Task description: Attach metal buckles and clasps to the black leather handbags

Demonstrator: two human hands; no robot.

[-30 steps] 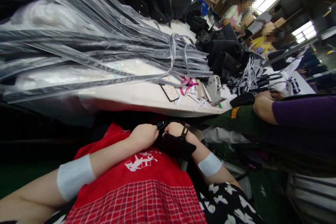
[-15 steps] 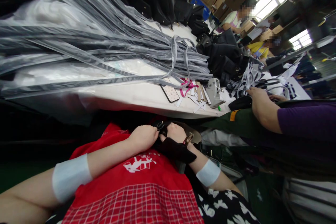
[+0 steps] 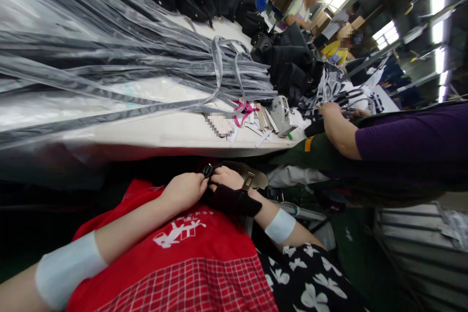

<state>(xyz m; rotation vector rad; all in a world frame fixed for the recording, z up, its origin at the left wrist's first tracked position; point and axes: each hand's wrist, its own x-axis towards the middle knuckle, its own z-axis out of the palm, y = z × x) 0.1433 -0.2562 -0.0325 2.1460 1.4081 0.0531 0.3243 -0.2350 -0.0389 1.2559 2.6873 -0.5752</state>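
My left hand [image 3: 185, 190] is closed in my lap over a red apron [image 3: 190, 248], gripping a black strap piece [image 3: 230, 200] at its dark metal ring [image 3: 207, 171]. My right hand [image 3: 227, 178] is closed on the same black strap, with a brass buckle [image 3: 247, 181] lying across its wrist. Both hands meet just below the edge of the white table [image 3: 175, 131]. White bands wrap both of my forearms.
A big bundle of grey translucent straps [image 3: 127, 58] covers the table's left. A phone [image 3: 221, 124], pink ribbon [image 3: 243, 107], paper strips and a small grey device [image 3: 281, 114] lie near the edge. Black bags [image 3: 288, 66] are piled behind. A co-worker's arm in a purple sleeve [image 3: 402, 131] reaches in at right.
The view has swung, shifting everything left and slightly up. My hands stay together on the black strap in my lap. The co-worker's hand has moved further over the table.
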